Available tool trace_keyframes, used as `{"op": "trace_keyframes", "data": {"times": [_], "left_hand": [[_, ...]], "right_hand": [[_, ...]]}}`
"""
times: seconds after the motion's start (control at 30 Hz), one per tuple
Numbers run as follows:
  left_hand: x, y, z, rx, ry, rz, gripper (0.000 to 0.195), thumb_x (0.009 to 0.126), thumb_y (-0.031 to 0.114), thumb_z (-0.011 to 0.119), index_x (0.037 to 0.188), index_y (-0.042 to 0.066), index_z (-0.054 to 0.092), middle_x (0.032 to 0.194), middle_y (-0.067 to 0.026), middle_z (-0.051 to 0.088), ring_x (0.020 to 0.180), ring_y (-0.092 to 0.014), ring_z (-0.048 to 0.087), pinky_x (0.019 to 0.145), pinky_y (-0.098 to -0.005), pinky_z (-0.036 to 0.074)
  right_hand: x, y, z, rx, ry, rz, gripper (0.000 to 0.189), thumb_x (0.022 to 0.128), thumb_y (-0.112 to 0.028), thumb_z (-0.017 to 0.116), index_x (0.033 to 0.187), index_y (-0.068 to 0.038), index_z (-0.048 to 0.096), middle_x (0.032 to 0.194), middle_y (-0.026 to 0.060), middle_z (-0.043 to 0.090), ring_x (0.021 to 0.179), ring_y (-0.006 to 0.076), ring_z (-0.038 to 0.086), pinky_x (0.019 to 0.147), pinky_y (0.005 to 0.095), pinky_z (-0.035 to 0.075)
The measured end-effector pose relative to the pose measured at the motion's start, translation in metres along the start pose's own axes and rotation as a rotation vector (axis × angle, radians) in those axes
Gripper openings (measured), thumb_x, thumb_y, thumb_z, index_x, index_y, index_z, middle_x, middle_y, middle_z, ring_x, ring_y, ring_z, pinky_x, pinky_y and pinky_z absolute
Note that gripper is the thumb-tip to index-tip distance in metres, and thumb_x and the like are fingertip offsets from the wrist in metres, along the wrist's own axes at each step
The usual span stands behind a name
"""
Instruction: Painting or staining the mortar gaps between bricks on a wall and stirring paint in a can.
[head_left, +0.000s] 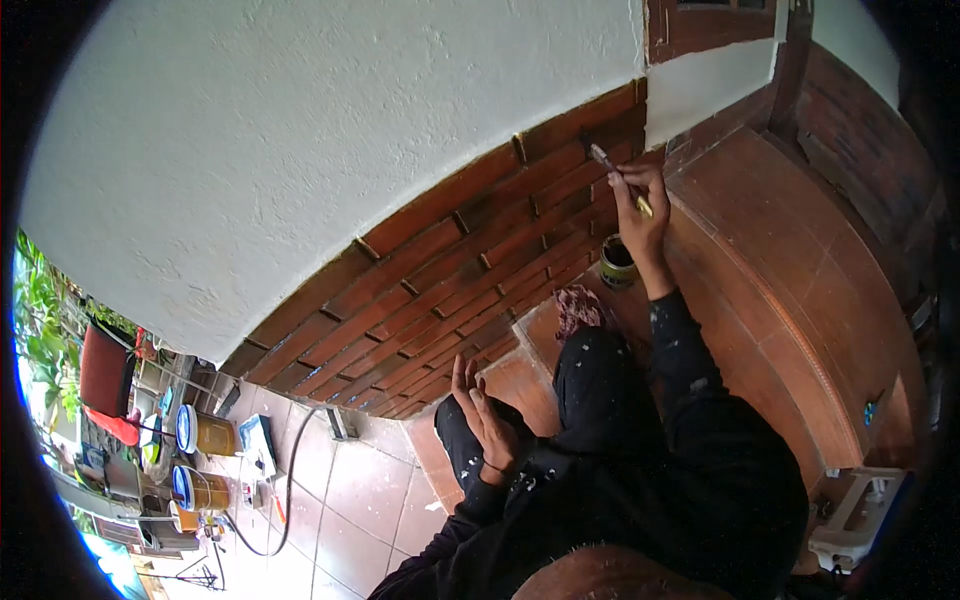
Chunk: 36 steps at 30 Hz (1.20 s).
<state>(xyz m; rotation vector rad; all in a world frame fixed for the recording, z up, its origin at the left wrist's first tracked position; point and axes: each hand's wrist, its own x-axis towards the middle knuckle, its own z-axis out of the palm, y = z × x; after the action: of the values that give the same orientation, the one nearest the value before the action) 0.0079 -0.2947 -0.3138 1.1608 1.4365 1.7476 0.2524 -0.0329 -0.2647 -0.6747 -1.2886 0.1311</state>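
Note:
Between the thumb and fingers of my right hand (643, 214) is a small paintbrush (606, 160). Its bristles are at the upper right of the brick wall facing (442, 262), by a dark patch near the top course; whether they touch it I cannot tell. My left hand (484, 424) is raised over my knee, fingers extended and apart, holding nothing. Just below my right hand, an open can (616, 262) with dark contents stands on the tiled step. A crumpled patterned cloth (579, 309) lies by my knee, next to the can.
White plaster (360, 112) rises above the bricks. Terracotta steps (787, 285) curve along the right, with a white plastic stool (859, 517) at lower right. Paint buckets (214, 435), a paint tray (257, 446), a dark hose (294, 465) and a red chair (107, 371) occupy the left.

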Motion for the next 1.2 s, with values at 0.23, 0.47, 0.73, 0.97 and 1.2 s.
{"op": "trace_keyframes", "data": {"times": [0.23,0.47,0.73,0.97,1.2], "left_hand": [[-0.003,-0.004,0.004,-0.045,0.006,-0.004,0.074,0.108,0.060,0.031,0.159,0.007,0.029,0.164,-0.0148,0.031,0.151,-0.032,0.033,0.124,-0.0487,0.025],[0.000,0.002,0.003,-0.023,-0.032,0.008,0.075,0.107,0.061,0.033,0.159,0.006,0.028,0.164,-0.0157,0.031,0.151,-0.033,0.033,0.123,-0.0488,0.026],[-0.003,0.006,0.003,-0.035,-0.026,-0.014,0.075,0.108,0.058,0.034,0.159,0.004,0.029,0.162,-0.0170,0.032,0.151,-0.032,0.033,0.123,-0.0475,0.026],[-0.002,0.008,0.008,-0.124,-0.008,0.005,0.064,0.110,0.046,0.039,0.159,0.006,0.030,0.162,-0.0159,0.034,0.151,-0.030,0.031,0.124,-0.0472,0.020],[-0.003,0.006,0.001,-0.103,-0.045,-0.014,0.064,0.110,0.045,0.040,0.160,0.005,0.030,0.162,-0.0150,0.034,0.151,-0.030,0.031,0.124,-0.0467,0.021]], "right_hand": [[-0.022,0.009,-0.015,-0.067,-0.116,0.197,0.010,0.100,-0.004,0.067,0.096,-0.003,0.057,0.099,0.0064,0.067,0.091,0.0125,0.067,0.077,0.0299,0.056],[-0.008,0.020,-0.008,-0.124,-0.126,0.083,0.014,0.101,-0.010,0.067,0.096,-0.003,0.056,0.090,0.0062,0.060,0.086,0.0193,0.060,0.078,0.0352,0.052],[-0.048,-0.034,0.005,0.050,-0.068,0.156,0.012,0.099,-0.006,0.067,0.098,-0.004,0.056,0.098,0.0064,0.061,0.083,0.0124,0.062,0.067,0.0286,0.052],[-0.057,-0.109,0.089,0.186,-0.204,-0.082,0.015,0.094,-0.002,0.071,0.097,-0.003,0.057,0.099,0.0134,0.062,0.086,0.0241,0.066,0.070,0.0333,0.053],[-0.082,-0.115,0.101,0.223,-0.294,-0.004,0.018,0.093,0.001,0.072,0.099,-0.001,0.054,0.099,0.0140,0.059,0.081,0.0246,0.065,0.066,0.0315,0.053]]}}
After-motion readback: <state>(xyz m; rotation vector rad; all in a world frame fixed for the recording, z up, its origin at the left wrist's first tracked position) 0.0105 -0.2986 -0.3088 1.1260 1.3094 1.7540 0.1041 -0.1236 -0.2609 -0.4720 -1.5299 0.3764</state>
